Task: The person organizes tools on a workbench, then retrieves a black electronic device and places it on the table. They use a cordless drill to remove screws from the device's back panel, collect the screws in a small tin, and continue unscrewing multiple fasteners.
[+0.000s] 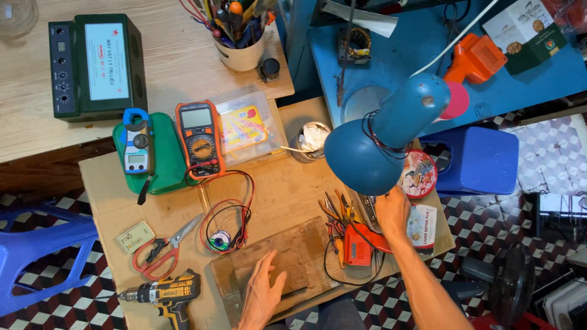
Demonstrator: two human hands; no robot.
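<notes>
My left hand [264, 293] lies flat, fingers spread, on a worn wooden board [293, 252] at the near edge of the low table. My right hand [392, 211] reaches under the blue desk lamp's shade [373, 146]; its fingertips are hidden by the shade, so what they touch is unclear. Just left of that hand lie an orange soldering gun [358, 245] and a cluster of pliers [339, 211].
An orange multimeter [199, 135] with red and black leads, a blue clamp meter [136, 142] on a green tray, red-handled scissors [164, 249], a solder spool [220, 240] and a yellow cordless drill [168, 294] crowd the table. A blue stool [480, 160] stands right.
</notes>
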